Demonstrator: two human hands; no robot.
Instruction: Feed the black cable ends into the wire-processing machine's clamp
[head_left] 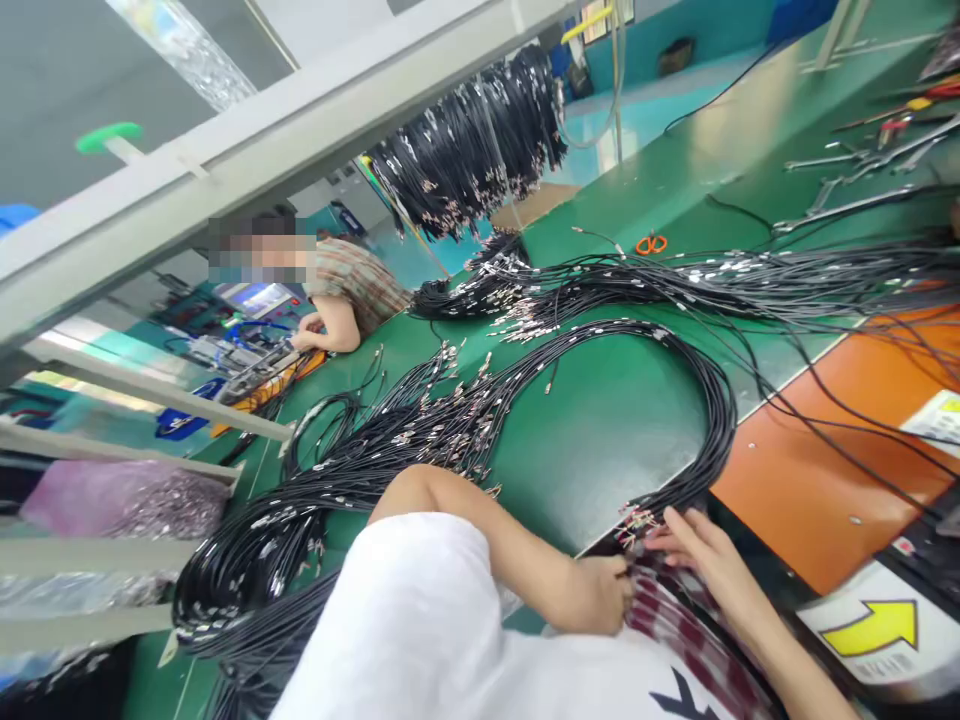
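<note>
A thick bundle of black cables [697, 390] with metal terminals loops across the green table [607, 440] and ends at the table's near edge. My left hand [600, 595], below a white sleeve, is closed at the bundle's terminal ends [637, 520], next to red checked cloth. My right hand [694, 548] comes in from the lower right, and its fingertips pinch the same terminal ends. What my left hand's fingers hold is partly hidden.
More cable bundles [300, 520] lie to the left and hang from a rack [480, 140]. Orange scissors [651, 243] and hand tools [862, 160] lie farther off. A co-worker in a plaid shirt [352, 285] works at the far end. An orange surface [817, 480] adjoins the table.
</note>
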